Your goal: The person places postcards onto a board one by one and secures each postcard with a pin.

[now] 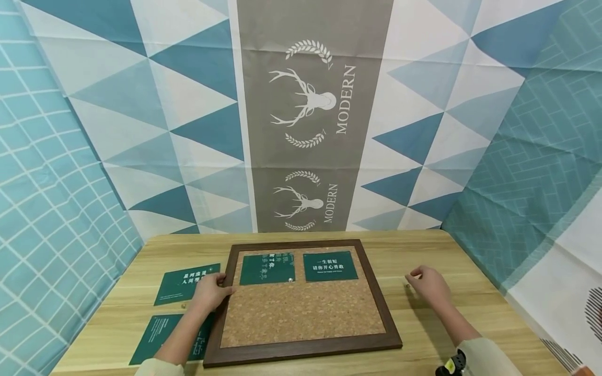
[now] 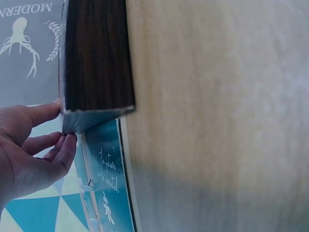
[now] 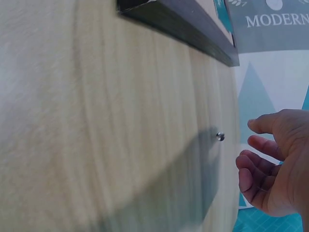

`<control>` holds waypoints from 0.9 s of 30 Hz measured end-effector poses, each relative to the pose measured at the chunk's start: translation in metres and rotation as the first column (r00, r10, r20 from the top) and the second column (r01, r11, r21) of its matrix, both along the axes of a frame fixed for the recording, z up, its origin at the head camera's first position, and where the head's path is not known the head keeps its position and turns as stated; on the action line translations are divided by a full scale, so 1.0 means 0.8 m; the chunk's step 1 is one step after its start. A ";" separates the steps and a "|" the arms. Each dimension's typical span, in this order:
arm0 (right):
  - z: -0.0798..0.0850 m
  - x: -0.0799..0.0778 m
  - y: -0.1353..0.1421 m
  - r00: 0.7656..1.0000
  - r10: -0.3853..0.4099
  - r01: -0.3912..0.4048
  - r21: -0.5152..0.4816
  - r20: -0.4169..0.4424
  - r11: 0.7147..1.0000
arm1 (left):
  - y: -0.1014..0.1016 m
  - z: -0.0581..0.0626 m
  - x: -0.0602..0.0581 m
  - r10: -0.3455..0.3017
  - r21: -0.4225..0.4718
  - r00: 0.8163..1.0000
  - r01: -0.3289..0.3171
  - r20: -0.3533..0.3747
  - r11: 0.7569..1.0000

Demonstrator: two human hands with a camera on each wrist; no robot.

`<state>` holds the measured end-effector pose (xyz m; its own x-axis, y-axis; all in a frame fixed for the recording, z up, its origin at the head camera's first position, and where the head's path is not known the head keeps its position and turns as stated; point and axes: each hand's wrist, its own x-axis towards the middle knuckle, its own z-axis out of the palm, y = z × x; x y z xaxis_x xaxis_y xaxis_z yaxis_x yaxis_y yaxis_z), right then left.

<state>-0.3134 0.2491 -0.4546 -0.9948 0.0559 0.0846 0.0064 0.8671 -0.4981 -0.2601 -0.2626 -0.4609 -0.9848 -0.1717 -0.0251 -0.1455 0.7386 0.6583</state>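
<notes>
A cork board (image 1: 301, 313) with a dark brown wooden frame lies on the table. My left hand (image 1: 209, 293) grips the left side of that frame, its thumb and fingers on the edge (image 2: 96, 58). On the cork are two green cards with white writing, a left card (image 1: 263, 269) and a right card (image 1: 331, 267). A shiny pushpin (image 1: 290, 280) sits at the left card's lower right corner. Right of the board, my right hand (image 1: 429, 284) hovers, thumb and forefinger apart, other fingers loosely curled, holding nothing. Close by it, a small metallic pushpin (image 3: 220, 136) rests on the table.
Two more green cards lie left of the board, an upper card (image 1: 176, 286) and a lower card (image 1: 152, 337) partly hidden by my left arm. A small pin (image 1: 183, 306) is between them. A patterned cloth (image 1: 315, 130) hangs behind the wooden table (image 1: 414, 245).
</notes>
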 end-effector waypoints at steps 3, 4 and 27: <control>-0.003 0.002 0.002 1.000 0.003 -0.003 -0.003 0.011 1.000 | 0.000 0.004 0.000 -0.002 -0.003 1.000 0.002 -0.005 1.000; -0.003 0.003 0.003 1.000 0.003 -0.003 -0.006 0.016 1.000 | 0.000 0.004 0.000 -0.003 -0.002 1.000 0.003 -0.006 1.000; -0.033 0.006 0.002 0.998 -0.035 0.034 0.018 0.061 0.999 | 0.002 0.001 0.001 0.009 0.015 1.000 -0.009 0.013 1.000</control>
<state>-0.3089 0.2507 -0.4807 -0.9957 0.0890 0.0252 0.0660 0.8741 -0.4812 -0.2591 -0.2608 -0.4600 -0.9829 -0.1798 -0.0408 -0.1607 0.7270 0.6675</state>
